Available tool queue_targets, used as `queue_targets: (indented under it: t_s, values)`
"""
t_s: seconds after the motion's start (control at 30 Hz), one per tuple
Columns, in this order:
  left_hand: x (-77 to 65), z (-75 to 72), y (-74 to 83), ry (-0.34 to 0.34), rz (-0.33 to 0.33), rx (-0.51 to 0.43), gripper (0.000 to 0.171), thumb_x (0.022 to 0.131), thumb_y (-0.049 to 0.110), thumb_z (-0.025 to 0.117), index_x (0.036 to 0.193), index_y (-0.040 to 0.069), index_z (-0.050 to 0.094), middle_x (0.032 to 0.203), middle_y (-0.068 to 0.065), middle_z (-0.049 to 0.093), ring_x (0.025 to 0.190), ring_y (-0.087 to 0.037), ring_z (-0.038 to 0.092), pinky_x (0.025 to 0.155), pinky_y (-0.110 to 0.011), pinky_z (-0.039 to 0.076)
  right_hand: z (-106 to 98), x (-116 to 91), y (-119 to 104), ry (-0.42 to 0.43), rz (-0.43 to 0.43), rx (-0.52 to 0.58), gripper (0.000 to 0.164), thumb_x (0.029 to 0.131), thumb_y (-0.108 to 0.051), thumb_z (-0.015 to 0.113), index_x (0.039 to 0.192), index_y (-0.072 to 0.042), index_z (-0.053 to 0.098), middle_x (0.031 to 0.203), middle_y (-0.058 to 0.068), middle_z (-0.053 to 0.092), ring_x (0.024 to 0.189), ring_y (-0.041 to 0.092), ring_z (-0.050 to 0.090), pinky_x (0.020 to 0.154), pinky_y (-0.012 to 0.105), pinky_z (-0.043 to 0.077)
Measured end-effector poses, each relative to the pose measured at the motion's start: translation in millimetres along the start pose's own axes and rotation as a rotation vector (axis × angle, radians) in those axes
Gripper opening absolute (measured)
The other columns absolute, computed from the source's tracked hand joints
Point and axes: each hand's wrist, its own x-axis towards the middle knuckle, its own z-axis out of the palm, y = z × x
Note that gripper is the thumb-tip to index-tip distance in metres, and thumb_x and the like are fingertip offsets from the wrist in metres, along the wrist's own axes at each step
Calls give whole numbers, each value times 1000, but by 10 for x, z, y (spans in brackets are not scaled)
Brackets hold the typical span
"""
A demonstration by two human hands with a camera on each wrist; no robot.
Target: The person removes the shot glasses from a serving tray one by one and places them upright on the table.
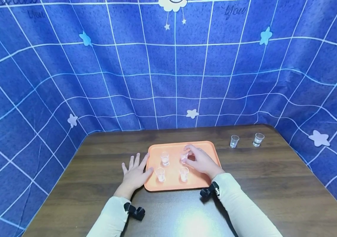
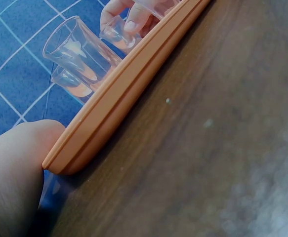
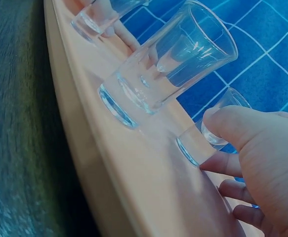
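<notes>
An orange tray [image 1: 172, 187] lies on the table with several clear shot glasses on it. My right hand [image 1: 202, 162] reaches over the tray's right side and holds the back-right shot glass [image 1: 183, 157] between thumb and fingers. In the right wrist view, that glass [image 3: 189, 143] stands with its base at the tray surface. Closer to me is the front-right shot glass [image 1: 183, 174]. The back-left shot glass [image 1: 165, 159] and front-left shot glass [image 1: 160, 175] stand upright. With fingers spread, my left hand [image 1: 135, 176] rests at the tray's left edge, thumb on the rim.
Two more small glasses, one [image 1: 234, 141] nearer the tray and another [image 1: 258, 140] farther right, stand at the back right of the brown wooden table [image 1: 103, 158]. A blue gridded curtain [image 1: 162, 85] hangs behind the table and along its sides.
</notes>
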Motion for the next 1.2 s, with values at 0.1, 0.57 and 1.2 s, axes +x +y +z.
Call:
queue_targets:
  t_s: [0.1, 0.57, 1.2]
  values:
    - [-9, 2, 8, -14, -6, 1, 72, 100, 61, 42, 163, 34, 20, 169, -18, 9, 154, -45, -1, 110, -75, -10, -4, -9, -11, 5, -3, -14, 36, 91, -24, 77, 119, -16, 57, 98, -3, 69, 99, 18, 66, 97, 42, 50]
    - [11, 13, 4, -3, 2, 2, 72, 100, 61, 43, 163, 33, 21, 168, -19, 10, 153, -45, 0, 110, -75, -10, -43, -16, -17, 48, 20, -76, 35, 89, -29, 78, 118, -20, 60, 93, -6, 68, 98, 19, 65, 97, 42, 50]
    - [25, 32, -22, -10, -1, 7, 72, 100, 61, 42, 163, 33, 19, 168, -19, 9, 153, -45, -1, 110, -75, -11, -355, -230, 193, 125, 81, -40, 40, 86, -26, 80, 118, -13, 62, 93, -5, 70, 91, 15, 69, 90, 42, 53]
